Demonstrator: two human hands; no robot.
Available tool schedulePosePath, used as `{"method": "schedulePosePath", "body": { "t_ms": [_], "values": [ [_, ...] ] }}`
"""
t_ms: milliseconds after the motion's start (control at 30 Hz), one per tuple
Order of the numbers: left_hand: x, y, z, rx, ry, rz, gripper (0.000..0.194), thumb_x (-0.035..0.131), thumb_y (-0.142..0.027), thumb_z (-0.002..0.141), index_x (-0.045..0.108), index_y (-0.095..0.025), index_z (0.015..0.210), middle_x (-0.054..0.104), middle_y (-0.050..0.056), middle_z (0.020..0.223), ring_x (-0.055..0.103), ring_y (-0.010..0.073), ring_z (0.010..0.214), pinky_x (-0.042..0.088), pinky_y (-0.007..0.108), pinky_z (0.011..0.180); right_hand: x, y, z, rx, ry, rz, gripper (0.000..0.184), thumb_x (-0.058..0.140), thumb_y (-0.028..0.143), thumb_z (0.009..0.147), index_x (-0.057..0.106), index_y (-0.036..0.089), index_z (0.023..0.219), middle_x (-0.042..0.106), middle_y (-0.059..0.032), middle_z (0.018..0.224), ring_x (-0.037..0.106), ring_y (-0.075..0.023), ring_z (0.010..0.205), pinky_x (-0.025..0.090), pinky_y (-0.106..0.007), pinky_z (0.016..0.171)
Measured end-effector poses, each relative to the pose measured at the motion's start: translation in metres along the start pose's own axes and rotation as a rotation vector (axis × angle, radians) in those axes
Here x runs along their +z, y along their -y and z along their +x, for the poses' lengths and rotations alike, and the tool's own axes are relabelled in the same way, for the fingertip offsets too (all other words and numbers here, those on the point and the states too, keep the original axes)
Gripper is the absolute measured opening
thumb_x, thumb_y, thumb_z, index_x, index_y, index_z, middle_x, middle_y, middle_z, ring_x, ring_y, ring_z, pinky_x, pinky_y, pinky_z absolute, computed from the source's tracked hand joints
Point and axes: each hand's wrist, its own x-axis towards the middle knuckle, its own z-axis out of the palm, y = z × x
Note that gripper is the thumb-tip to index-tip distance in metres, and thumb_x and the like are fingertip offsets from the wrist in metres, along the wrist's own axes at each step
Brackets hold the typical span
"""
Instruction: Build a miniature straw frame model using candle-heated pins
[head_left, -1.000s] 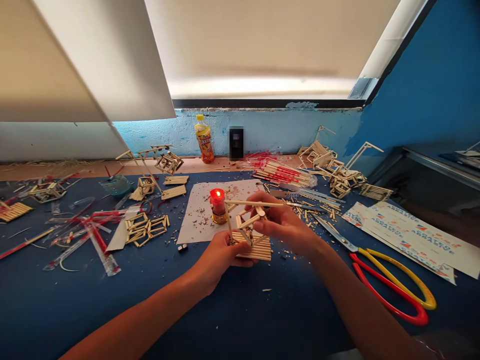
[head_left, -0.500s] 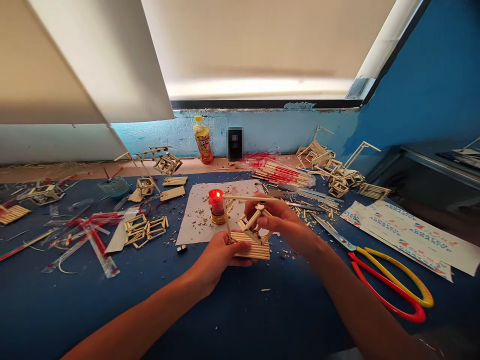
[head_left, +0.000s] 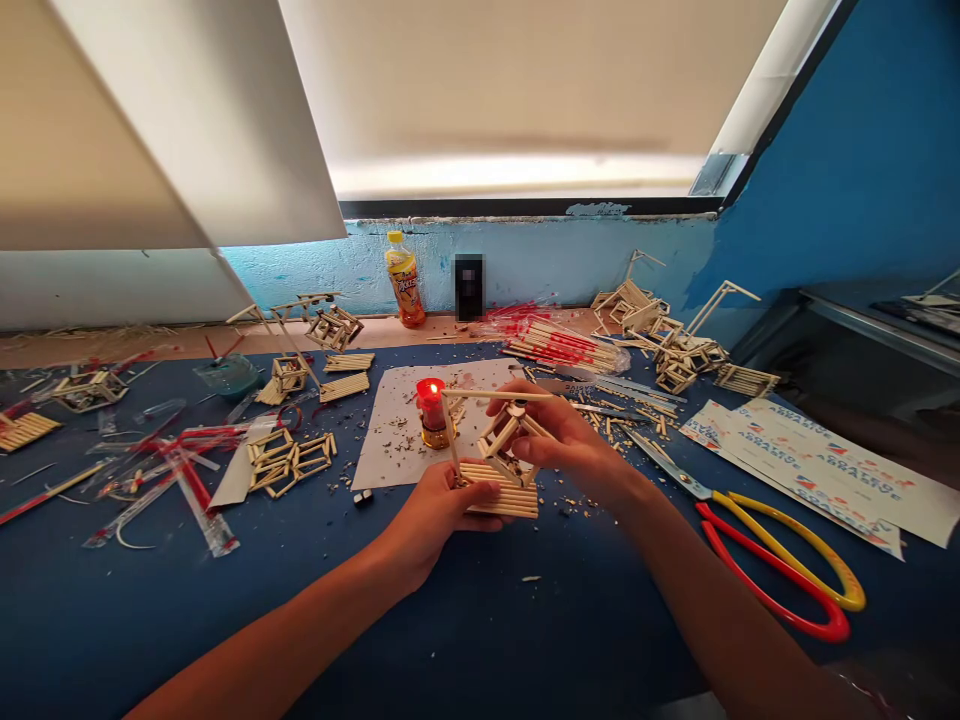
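Observation:
My left hand [head_left: 431,512] is closed on a flat base [head_left: 516,498] of thin wooden sticks laid side by side, thumb on top. From that base an upright stick rises, and a horizontal stick arm [head_left: 491,396] runs from its top towards my right hand. Under the arm is a small lantern-shaped stick frame [head_left: 493,440], tilted, just above the base. The fingers of my right hand [head_left: 574,440] are closed on its right side; some fingertips are hidden behind it. Just beyond the model, a lit red candle [head_left: 430,405] stands on a white sheet [head_left: 386,440].
Scissors [head_left: 750,530] with red and yellow handles lie at right beside printed abrasive sheets [head_left: 832,470]. Bundled sticks in plastic [head_left: 570,348] and finished stick models [head_left: 682,355] are behind. Left lie another stick frame [head_left: 289,462] and plastic wrappers [head_left: 191,480]. A drink bottle [head_left: 405,285] stands near the wall.
The stick frame has shifted slightly in my right fingers, which have moved a little around it. My left hand and the base are almost unchanged.

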Motion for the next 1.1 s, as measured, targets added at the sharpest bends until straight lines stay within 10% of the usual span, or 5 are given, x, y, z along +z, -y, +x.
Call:
{"method": "schedulePosePath", "body": {
  "t_ms": [533,1100],
  "values": [
    [0.002,-0.003,-0.001,0.013,-0.013,0.018,0.033,0.075,-0.029,0.084,0.068,-0.011,0.111,0.077,0.013,0.105,0.073,0.0164,0.080,0.060,0.025,0.073,-0.003,0.000,-0.003,-0.031,-0.001,-0.048,0.060,0.083,0.046,0.077,0.056,0.033,0.128,0.059,-0.0005,0.107,0.057,-0.0188,0.090,0.045,-0.031,0.077],
    [0.000,-0.004,-0.002,0.161,-0.005,0.160,0.032,0.069,-0.033,0.086,0.062,-0.013,0.110,0.075,0.010,0.096,0.074,0.0211,0.085,0.061,0.030,0.074,0.012,0.001,-0.031,0.042,-0.095,-0.157,0.025,0.065,0.035,0.092,0.064,0.024,0.114,0.061,-0.0018,0.095,0.058,-0.0162,0.082,0.046,-0.028,0.069]
  ]
}}
